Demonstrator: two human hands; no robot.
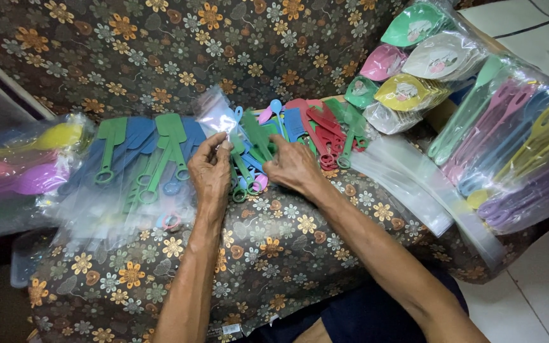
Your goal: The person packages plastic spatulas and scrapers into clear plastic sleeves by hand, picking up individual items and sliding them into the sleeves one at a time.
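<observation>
Left hand (210, 170): centre of view, fingers pinched on the mouth of a clear bag (216, 117) that rises toward 12 o'clock from it.

Right hand (292, 166): just beside the left at 3 o'clock, closed over a small bundle of utensils (244, 171) in green and blue with ring handles. The bundle lies between the two hands, its lower ends poking out at 6 o'clock; whether its tips are already inside the bag I cannot tell.

Progress, as judged: midway. One set is being bagged now.

Bagged sets (141, 165): at 9 o'clock of the hands, a spread of filled clear bags showing green and blue spatula shapes; these look done.

Loose pile (322, 130): at 2 o'clock of the right hand, unbagged red, green and blue pieces; these look left to do.

Empty bags (408, 184): at 3 o'clock, a flat stack of clear sleeves, plenty remaining.

Bulk packs (516, 146): far at 3 o'clock, large clear packs of pastel long-handled utensils.

Scoop packs (414, 57): far at 1 o'clock, bagged stacks of green, pink, yellow and grey leaf-shaped scoops.

Spoon pack (23, 162): far at 9 o'clock, yellow, pink and purple spoons in plastic.

Cushion (274, 241): dark flowered fabric bearing everything.
</observation>
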